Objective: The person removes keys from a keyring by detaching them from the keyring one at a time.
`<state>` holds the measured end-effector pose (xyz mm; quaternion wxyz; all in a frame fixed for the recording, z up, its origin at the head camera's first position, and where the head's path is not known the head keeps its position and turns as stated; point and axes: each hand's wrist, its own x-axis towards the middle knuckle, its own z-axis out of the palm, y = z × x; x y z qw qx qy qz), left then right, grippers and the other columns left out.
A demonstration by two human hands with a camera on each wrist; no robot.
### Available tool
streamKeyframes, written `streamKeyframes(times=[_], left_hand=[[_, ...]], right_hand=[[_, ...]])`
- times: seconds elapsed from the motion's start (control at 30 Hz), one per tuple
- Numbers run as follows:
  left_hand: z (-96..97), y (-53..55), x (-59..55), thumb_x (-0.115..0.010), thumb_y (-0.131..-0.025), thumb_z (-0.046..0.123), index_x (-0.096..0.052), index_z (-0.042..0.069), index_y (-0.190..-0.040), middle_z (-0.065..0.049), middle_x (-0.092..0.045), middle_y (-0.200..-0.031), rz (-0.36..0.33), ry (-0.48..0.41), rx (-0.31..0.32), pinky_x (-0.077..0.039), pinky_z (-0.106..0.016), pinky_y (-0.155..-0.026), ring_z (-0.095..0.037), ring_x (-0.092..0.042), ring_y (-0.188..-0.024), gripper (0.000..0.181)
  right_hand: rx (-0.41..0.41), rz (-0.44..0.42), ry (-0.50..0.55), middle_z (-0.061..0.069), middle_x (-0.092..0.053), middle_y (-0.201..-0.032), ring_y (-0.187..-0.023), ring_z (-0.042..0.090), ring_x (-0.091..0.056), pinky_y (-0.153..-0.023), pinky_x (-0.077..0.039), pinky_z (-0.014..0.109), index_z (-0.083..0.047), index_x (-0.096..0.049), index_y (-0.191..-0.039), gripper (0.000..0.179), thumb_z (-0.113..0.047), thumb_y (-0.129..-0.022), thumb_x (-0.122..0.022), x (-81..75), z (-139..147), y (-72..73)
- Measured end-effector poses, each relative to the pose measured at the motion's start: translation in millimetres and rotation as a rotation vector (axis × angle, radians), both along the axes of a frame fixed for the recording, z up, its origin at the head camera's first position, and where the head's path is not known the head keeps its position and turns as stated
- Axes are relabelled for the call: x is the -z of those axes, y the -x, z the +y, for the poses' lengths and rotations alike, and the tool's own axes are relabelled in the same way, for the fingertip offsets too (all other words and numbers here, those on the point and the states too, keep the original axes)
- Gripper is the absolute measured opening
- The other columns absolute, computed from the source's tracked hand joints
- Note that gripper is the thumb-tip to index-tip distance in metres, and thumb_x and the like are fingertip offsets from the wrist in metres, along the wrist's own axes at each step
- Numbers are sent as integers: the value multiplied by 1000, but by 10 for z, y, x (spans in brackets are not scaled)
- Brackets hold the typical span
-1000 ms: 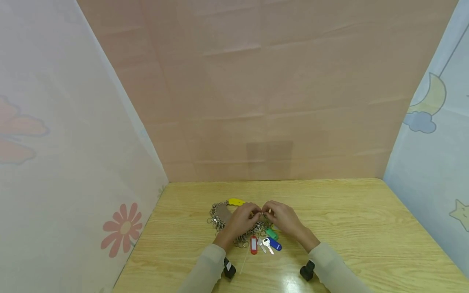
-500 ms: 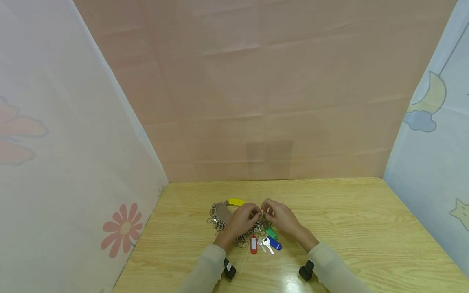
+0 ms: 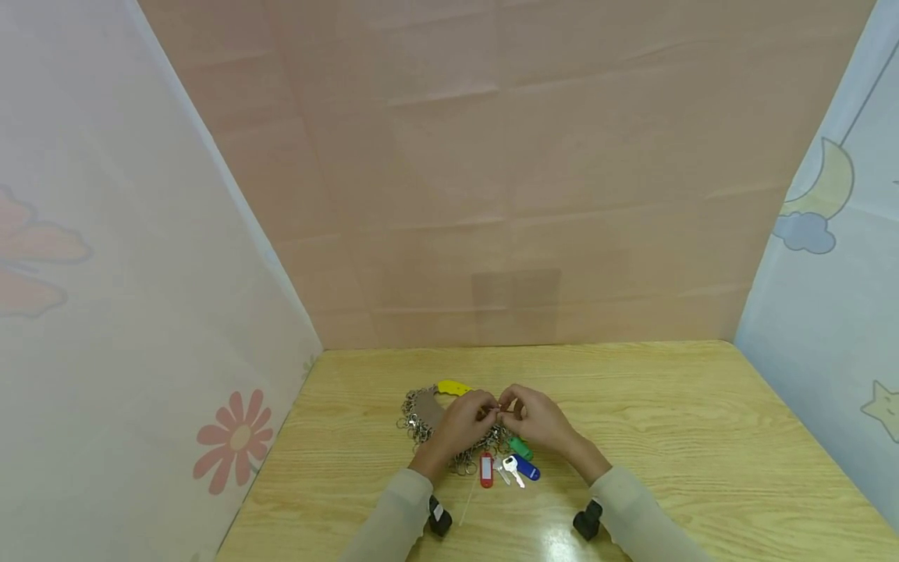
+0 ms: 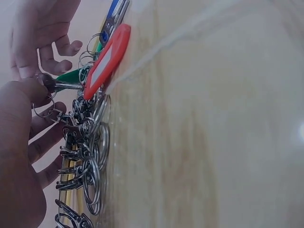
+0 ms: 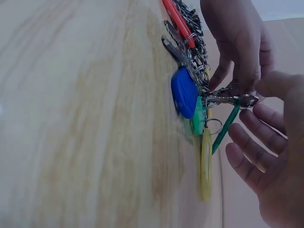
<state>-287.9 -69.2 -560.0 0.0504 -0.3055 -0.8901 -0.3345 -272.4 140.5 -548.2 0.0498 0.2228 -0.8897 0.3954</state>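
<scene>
My left hand (image 3: 460, 425) and right hand (image 3: 541, 421) meet fingertip to fingertip over a bunch of metal split rings (image 4: 92, 161). In the right wrist view a silver key (image 5: 248, 100) has its head between the thumb and fingertips of both hands, its blade toward the bunch. The left thumb presses on that head in the left wrist view, and a thin ring (image 4: 42, 110) hangs by the left fingers. A dark green tag (image 5: 225, 128) dangles beside the key under the right fingers. The remaining right fingers are loosely bent. The hands partly hide the bunch.
Red (image 3: 487, 471), blue (image 3: 528, 467) and bright green (image 3: 520, 448) key tags lie in front of the hands, with loose keys (image 3: 513, 471) among them. A yellow-ended brown board (image 3: 427, 407) edged with rings lies at left. A thin pale strip (image 3: 467, 503) is nearer me.
The right thumb and fingers have shifted slightly left, closer against the left fingertips. The left hand and the tags on the table have stayed in place.
</scene>
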Motion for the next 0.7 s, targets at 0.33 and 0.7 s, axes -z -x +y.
streamKeyframes(times=[0.33,0.7], left_hand=[[-16,12,22,-64,-108,22,-73,20,-106,4,-72,-103,-3,-1,-5,-56,-22,-80,-3,-63,-90,9],[-15,11,35,-64,-109,22,-73,20,-107,5,-72,-103,-6,-11,5,-55,-22,-80,-3,-63,-90,10]], right_hand=[[23,-60,19,-3,-72,-97,-84,8,-64,-71,-55,24,-12,-70,-112,13,-7,-101,-68,-30,15,5],[28,4,-22,0,-69,-104,-85,7,-61,-75,-55,25,-14,-73,-107,12,-5,-103,-67,39,49,16]])
